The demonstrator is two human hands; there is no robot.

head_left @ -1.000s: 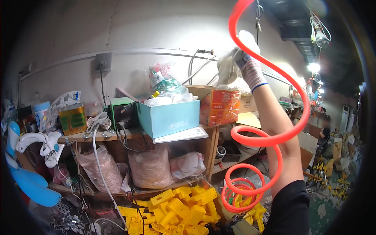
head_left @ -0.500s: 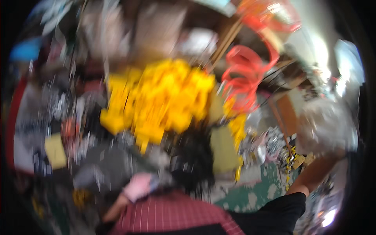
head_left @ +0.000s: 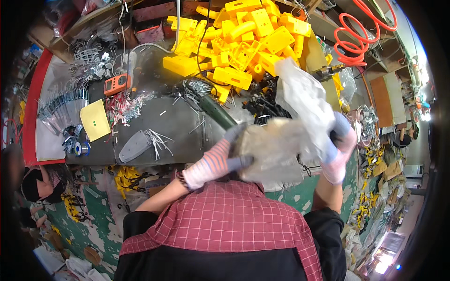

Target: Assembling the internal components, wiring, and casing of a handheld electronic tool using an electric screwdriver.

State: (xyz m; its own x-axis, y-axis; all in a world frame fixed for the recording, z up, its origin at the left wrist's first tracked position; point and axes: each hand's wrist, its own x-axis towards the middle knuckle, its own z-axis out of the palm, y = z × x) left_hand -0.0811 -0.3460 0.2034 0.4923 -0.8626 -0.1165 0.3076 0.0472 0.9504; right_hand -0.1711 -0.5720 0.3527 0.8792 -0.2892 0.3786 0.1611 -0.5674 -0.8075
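Note:
A crumpled clear plastic bag (head_left: pixel 307 100) with a blurred brownish lower part (head_left: pixel 272 145) hangs in front of me, above the near bench edge. My left hand (head_left: pixel 213 164), in a striped knit glove with grey fingertips, grips the left end of the brownish part between thumb and fingers. Gloved likewise, my right hand (head_left: pixel 338 152) is closed on the white, gathered side of the bag. What lies inside the bag is too blurred to tell. Behind it sits a heap of black cables (head_left: pixel 265 105), partly hidden. Near my left fingertips lies a dark green cylindrical tool (head_left: pixel 218 112).
Yellow plastic housings (head_left: pixel 239 42) are piled at the back. Leftward on the bench (head_left: pixel 173 126) are an orange meter (head_left: pixel 116 85), a yellow note (head_left: pixel 95 120), a grey plate with white wires (head_left: pixel 136 146) and a solder spool (head_left: pixel 81 148). A red coiled hose (head_left: pixel 351 42) hangs right.
The view has swung and steadied. My right hand, formerly far right with the plastic bag, is now in front of me; my left hand has come up and taken hold of the bag.

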